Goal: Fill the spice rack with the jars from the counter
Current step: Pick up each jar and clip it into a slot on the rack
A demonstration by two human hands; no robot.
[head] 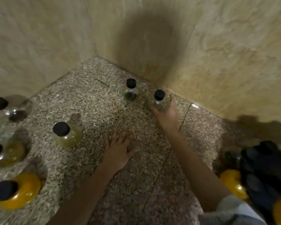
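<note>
One black-capped jar (pixel 158 101) sits gripped by right hand (pixel 167 116) fingers curled around it; lift vertically, clearing neighbouring jar (pixel 130 91); left hand (pixel 118 151) flat, fingers spread.

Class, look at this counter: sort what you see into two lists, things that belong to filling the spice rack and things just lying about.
Belongs to the job:
- jar gripped by the right hand
- jar near the corner
- pale yellow jar
- orange jar
- two jars at the left edge

Just lying about:
- dark bundle at the right
- left hand, flat on the counter
</note>
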